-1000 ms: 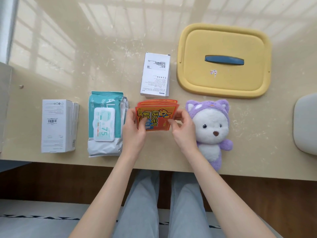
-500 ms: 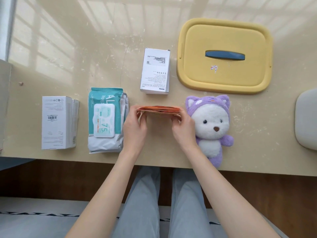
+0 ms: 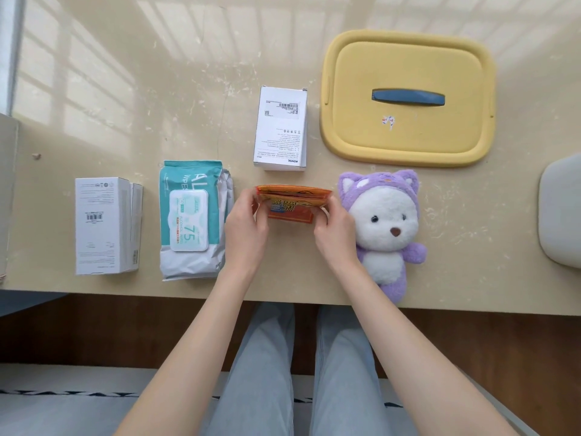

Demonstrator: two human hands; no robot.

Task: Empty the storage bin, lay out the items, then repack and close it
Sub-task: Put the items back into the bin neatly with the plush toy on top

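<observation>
Fingers (image 3: pixel 251 201) of the left hand (image 3: pixel 245 229) and right hand (image 3: pixel 334 236) curl round the two ends of the orange packets (image 3: pixel 294 199), pinching them near the middle of the table's (image 3: pixel 125 127) front edge, between the wipes pack (image 3: pixel 191 215) and the plush toy (image 3: pixel 383 228). The yellow lid (image 3: pixel 407 99) lies toward the back right.

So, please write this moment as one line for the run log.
left hand, right hand: hold orange packets | place: between wipes pack and plush toy | yellow lid: on table
</observation>
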